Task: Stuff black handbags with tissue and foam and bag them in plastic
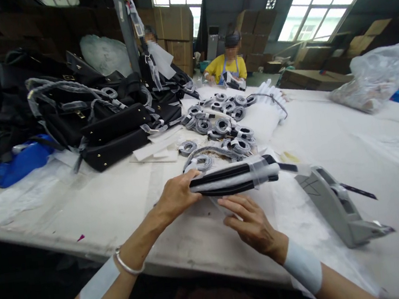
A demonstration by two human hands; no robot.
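Note:
My left hand grips the near left end of a long flat bundle. The bundle has black bands with white wrapping between them, and a clear strip goes round its right end. Its exact kind I cannot make out. Just below it, my right hand has its fingers stretched out and the thumb apart. A thin translucent flap hangs under the bundle by the right fingertips; whether they touch it I cannot tell. Beyond the bundle lie several coiled grey straps with white bands.
Black handbags pile up at left, near a blue bag. A grey tape dispenser stands at right. White wrapped rolls lie behind the coils. A clear plastic sack is at far right. A person in yellow works across the table.

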